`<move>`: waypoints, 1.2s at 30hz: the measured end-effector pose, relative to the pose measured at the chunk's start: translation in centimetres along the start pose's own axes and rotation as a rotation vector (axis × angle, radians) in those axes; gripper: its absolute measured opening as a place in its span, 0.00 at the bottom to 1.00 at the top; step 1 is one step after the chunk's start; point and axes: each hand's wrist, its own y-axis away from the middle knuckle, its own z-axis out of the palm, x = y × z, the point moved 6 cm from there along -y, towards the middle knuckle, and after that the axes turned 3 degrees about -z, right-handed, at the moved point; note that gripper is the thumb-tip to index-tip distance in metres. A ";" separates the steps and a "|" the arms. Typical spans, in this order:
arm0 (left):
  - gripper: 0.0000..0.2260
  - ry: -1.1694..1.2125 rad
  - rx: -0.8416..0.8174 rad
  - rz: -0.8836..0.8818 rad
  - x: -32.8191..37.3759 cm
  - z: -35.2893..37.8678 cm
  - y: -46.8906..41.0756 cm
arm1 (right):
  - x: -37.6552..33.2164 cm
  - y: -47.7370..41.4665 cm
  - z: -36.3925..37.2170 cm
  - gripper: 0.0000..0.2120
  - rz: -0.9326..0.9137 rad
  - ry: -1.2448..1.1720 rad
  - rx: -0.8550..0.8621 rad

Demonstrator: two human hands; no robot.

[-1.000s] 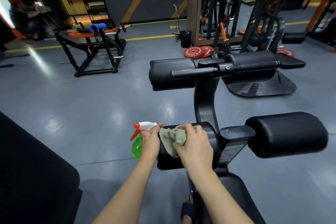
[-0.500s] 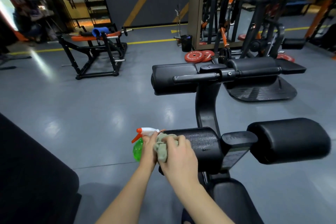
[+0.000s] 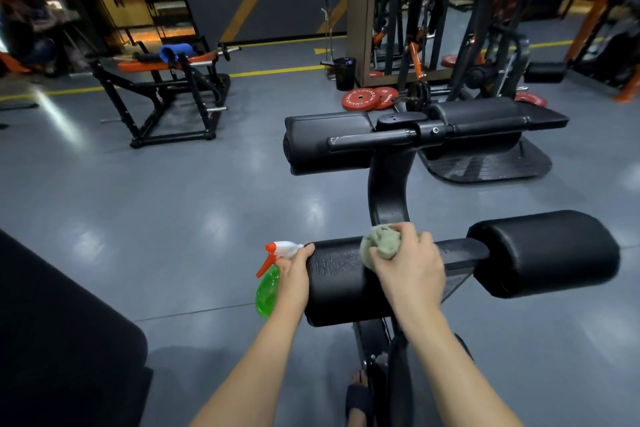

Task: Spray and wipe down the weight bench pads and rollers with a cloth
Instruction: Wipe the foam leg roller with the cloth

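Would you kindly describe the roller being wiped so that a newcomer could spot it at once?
Find the black post rising mid-floor. Of the nearer pair it carries, take the left roller. Unlike the right roller, it has hands on it: the left hand, holding a spray bottle, at its end, and the right hand pressing a cloth on top.

Post (image 3: 388, 191) behind roller (image 3: 339, 284) (open floor (image 3: 173, 218) left)
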 end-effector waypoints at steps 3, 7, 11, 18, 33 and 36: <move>0.27 -0.013 0.022 -0.011 0.3 -0.2 -0.2 | -4.5 3.1 1.7 0.18 -0.186 0.019 -0.022; 0.29 -0.028 0.010 -0.014 0.2 -0.1 -0.5 | -6.5 5.6 2.8 0.23 -0.348 -0.025 -0.043; 0.27 -0.043 0.022 -0.059 -0.3 -0.2 -0.7 | -0.9 0.8 0.4 0.24 -0.099 0.020 -0.044; 0.26 0.018 0.014 -0.117 0.2 -0.1 -0.4 | 2.9 -0.3 -1.0 0.17 0.110 0.004 0.030; 0.40 0.140 -0.016 -0.163 -0.1 0.8 -0.7 | 0.4 -1.0 0.2 0.17 -0.019 0.011 -0.078; 0.34 0.149 -0.004 -0.129 0.1 0.6 -0.3 | 2.9 -2.2 -1.0 0.18 0.098 0.018 0.000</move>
